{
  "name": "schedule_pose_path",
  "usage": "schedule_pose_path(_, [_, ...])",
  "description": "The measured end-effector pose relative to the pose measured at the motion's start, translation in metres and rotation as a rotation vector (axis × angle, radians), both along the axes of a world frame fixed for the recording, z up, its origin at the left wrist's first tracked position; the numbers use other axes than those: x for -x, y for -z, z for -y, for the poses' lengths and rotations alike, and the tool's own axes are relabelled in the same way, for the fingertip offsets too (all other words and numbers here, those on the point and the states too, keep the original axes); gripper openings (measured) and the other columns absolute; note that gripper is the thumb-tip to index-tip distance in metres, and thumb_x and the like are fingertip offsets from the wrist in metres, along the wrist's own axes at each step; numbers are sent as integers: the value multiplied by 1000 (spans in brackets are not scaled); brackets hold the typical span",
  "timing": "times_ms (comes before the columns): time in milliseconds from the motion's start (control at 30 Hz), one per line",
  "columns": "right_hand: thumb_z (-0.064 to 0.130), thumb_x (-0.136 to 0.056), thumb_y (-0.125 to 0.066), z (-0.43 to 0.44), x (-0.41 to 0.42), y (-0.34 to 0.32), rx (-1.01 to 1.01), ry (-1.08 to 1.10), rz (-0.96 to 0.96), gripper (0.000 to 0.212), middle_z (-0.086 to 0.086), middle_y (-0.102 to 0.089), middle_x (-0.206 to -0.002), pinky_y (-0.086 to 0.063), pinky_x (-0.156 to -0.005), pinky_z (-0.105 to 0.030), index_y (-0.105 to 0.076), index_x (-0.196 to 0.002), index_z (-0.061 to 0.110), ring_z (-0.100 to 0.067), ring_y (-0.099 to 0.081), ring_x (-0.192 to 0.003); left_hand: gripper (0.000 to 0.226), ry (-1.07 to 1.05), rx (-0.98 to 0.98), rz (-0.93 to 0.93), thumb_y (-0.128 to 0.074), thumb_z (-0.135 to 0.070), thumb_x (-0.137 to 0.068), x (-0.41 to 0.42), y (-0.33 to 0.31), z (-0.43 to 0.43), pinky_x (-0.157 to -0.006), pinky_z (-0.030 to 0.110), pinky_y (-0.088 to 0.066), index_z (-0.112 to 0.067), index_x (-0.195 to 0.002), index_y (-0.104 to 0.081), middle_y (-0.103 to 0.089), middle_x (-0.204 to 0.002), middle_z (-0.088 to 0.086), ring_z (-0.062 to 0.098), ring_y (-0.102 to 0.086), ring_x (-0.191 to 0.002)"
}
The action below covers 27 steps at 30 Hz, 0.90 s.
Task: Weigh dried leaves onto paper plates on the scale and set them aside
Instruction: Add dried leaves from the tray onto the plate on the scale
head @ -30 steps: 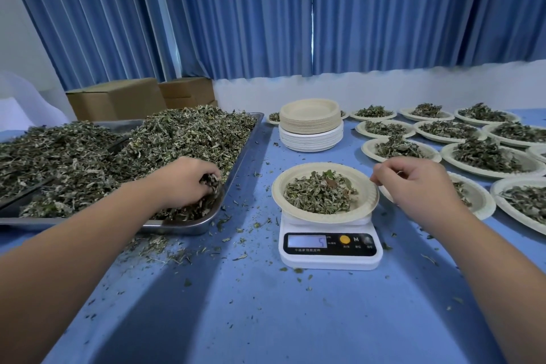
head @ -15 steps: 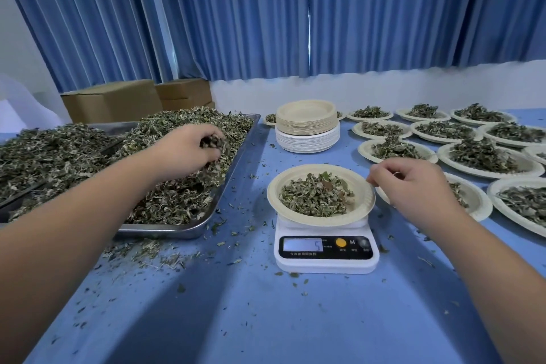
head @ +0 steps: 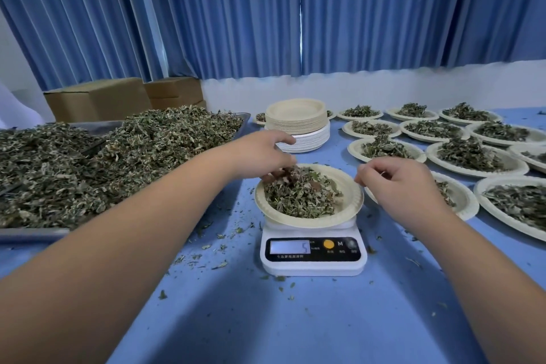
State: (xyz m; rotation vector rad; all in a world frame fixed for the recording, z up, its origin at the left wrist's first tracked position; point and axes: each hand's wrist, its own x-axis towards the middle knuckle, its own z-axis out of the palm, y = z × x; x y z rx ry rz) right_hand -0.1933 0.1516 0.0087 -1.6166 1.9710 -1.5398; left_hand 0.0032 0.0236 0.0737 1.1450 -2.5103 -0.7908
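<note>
The blue table (head: 295,319) runs out under both my arms. Outside my left forearm sits the metal tray (head: 32,234), heaped with the bulk dried leaves (head: 118,162), the pile rising well above its rim. Beyond and outside my right hand (head: 399,183) the filled plates (head: 515,168) lie in rows, each with its own mound of leaves; the nearest one is partly hidden under that hand and wrist. Just past my left hand (head: 263,154) stands the stack of empty plates (head: 295,124), tan ones on top of white ones.

Between my two hands, and a little nearer to me than either, is the white scale (head: 313,266). Its display (head: 289,247) shows a 5 at the right end; I cannot read any other digit. On the scale rests the paper plate (head: 348,204), holding the portion of leaves (head: 301,198).

My left hand hangs over the far left rim of that plate, palm down, its grip released: the forefinger points out toward the stack and the other fingers (head: 277,168) droop, tips down among a few brownish leaves at the edge of the portion. My right hand is at the plate's right rim, knuckles up and fingers curled in, the fingertips (head: 359,179) right at the rim. I cannot tell whether they pinch the rim or only hover against it.

Loose leaf crumbs (head: 218,245) lie scattered on the table under my left forearm and around the scale.
</note>
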Motion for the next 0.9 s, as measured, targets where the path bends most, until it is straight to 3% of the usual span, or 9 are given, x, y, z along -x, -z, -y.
schedule_pose_path(167, [24,-92,-57,0,0,0,-2,2,-18,28,17,-52,-46,-31,-38,-14,-70,-67,25,-5,-37,-35,36,-44,40,-119,-52,-34,-98,-4,8,1,-75,29,-56,-27,-133,-51,-63,-103,-8,18,-68,-88])
schedule_pose_path(267, [23,-92,-58,1,0,0,5,-2,-1,28,17,-50,-44,-31,-39,-14,-71,-67,23,-5,-36,-35,25,-152,173,-277,-51,-32,-98,-11,14,3,-57,16,-48,-31,-122,-58,-64,-100,-11,20,-65,-77])
schedule_pose_path(333, [23,-92,-58,0,0,0,7,-3,14,28,17,-47,-42,-29,-38,-13,-70,-66,22,-5,-37,-35,17,-234,196,-453,-52,-28,-98,-15,21,2,-47,11,-42,-34,-110,-62,-64,-97,-13,11,-61,-69])
schedule_pose_path(467, [21,-92,-58,-1,-2,0,15,5,-2,29,16,-47,-41,-30,-39,-10,-69,-65,20,-4,-40,-36,18,-399,143,-705,-50,-21,-97,-22,43,-3,-65,28,-50,-32,-95,-65,-67,-90,-9,14,-64,-82])
schedule_pose_path(600, [26,-92,-57,2,-4,1,47,34,-15,31,14,-49,-42,-28,-37,-12,-68,-63,23,-5,-38,-35,21,-478,205,-664,-50,-18,-96,-34,58,-3,-54,18,-39,-32,-91,-65,-65,-85,-7,7,-57,-70])
schedule_pose_path(700, [31,-93,-58,3,-5,1,72,75,-39,34,1,-55,-50,-31,-36,-14,-68,-61,22,-7,-39,-37,18,-469,184,-632,-51,-18,-96,-38,64,-6,-48,12,-35,-29,-96,-65,-62,-83,-7,0,-50,-58])
schedule_pose_path(800, [33,-92,-58,3,-5,2,69,137,-67,34,-3,-60,-60,-33,-39,-16,-67,-60,23,-12,-43,-42,16,-423,208,-541,-52,-18,-96,-35,68,-10,-58,18,-36,-28,-100,-64,-59,-88,-10,2,-50,-68])
schedule_pose_path(900, [33,-92,-58,4,-3,2,42,172,-56,35,-1,-59,-57,-35,-42,-24,-66,-59,22,-11,-42,-42,17,-407,214,-527,-51,-18,-96,-34,68,-11,-69,27,-38,-24,-106,-64,-58,-92,-7,9,-51,-76])
